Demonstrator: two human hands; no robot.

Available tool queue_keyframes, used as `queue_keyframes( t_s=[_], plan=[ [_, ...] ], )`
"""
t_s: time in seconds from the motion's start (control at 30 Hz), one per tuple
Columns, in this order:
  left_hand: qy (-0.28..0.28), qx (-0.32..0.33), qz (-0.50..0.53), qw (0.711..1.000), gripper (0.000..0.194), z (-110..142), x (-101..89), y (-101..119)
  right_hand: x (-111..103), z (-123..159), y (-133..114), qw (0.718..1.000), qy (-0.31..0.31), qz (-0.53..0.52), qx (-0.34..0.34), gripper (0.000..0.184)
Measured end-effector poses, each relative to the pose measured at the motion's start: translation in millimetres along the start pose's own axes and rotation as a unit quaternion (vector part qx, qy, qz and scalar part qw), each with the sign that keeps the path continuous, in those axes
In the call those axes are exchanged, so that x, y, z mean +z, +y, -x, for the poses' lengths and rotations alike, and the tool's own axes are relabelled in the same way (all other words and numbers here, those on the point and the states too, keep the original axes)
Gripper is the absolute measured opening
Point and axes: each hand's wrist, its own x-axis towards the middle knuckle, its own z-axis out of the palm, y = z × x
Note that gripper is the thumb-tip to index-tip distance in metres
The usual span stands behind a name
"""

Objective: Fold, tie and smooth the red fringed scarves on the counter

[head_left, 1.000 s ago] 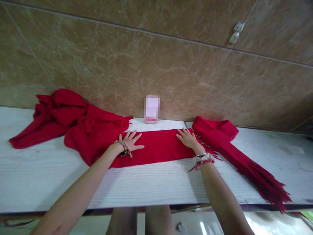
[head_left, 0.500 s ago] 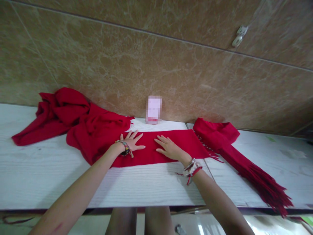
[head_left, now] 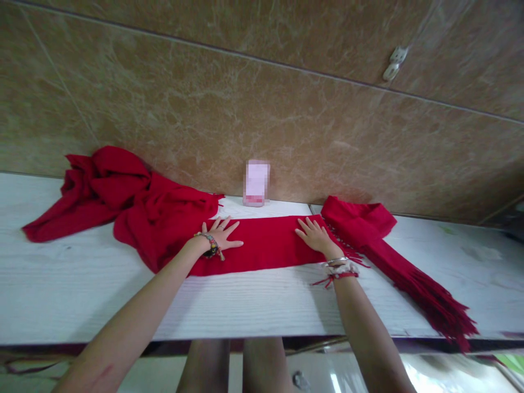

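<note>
A red scarf [head_left: 266, 244] lies across the white table, its middle stretch spread flat. My left hand [head_left: 221, 234] rests on it with fingers spread, near where the flat part meets a rumpled heap of red cloth [head_left: 118, 185] on the left. Farther right, my right hand [head_left: 316, 236] lies flat with fingers apart, close to the scarf's fringed end. Beside that end is a folded red fringed scarf [head_left: 380, 245], whose long tassels hang toward the table's front edge. Whether the heap and the flat stretch are all one piece I cannot tell.
The white wood-grain table [head_left: 254, 305] runs along a brown marbled tile wall [head_left: 229, 109]. A blurred-out pink and white object [head_left: 256, 183] leans upright against the wall. A small white hook [head_left: 395, 63] sits on the tiles at upper right.
My right hand has slid to the right along the flat scarf, toward its fringed end. My left hand has stayed in place on the cloth.
</note>
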Motion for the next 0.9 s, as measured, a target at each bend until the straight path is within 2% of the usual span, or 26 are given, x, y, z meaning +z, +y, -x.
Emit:
queue_keyframes(
  t_s=[0.07, 0.13, 0.27, 0.4, 0.5, 0.57, 0.67, 0.83, 0.9],
  plan=[
    [0.000, 0.002, 0.002, 1.000, 0.080, 0, 0.6, 0, 0, -1, 4, 0.999, 0.024, -0.014, 0.018, 0.047],
    [0.002, 0.004, 0.007, 1.000, 0.080, 1, 1.0, 0, -2, -2, -3, 0.997, 0.057, -0.037, 0.023, 0.049],
    [0.016, 0.023, 0.007, 1.000, 0.081, 3, 1.3, -2, -12, 5, -47, 0.988, 0.095, -0.104, -0.055, 0.060],
    [-0.001, 0.075, -0.021, 0.997, 0.102, 7, 0.2, -1, -17, 24, -100, 0.977, 0.064, -0.125, -0.159, 0.073],
    [-0.048, 0.080, -0.029, 0.995, 0.112, 11, -1.6, 0, -17, 32, -111, 0.975, 0.022, -0.088, -0.200, 0.067],
    [-0.060, 0.078, -0.030, 0.995, 0.114, 12, -2.9, -1, -17, 31, -101, 0.985, 0.005, -0.052, -0.167, 0.062],
    [-0.064, 0.080, -0.029, 0.994, 0.114, 12, -4.2, -2, -17, 23, -65, 0.997, -0.027, -0.013, -0.076, 0.059],
    [-0.055, 0.082, -0.030, 0.995, 0.113, 12, -3.8, -4, -20, 11, -3, 0.991, -0.116, -0.018, 0.059, 0.061],
    [-0.058, 0.080, -0.036, 0.994, 0.113, 12, -2.8, -3, -23, 11, 10, 0.989, -0.116, -0.016, 0.092, 0.058]
  ],
)
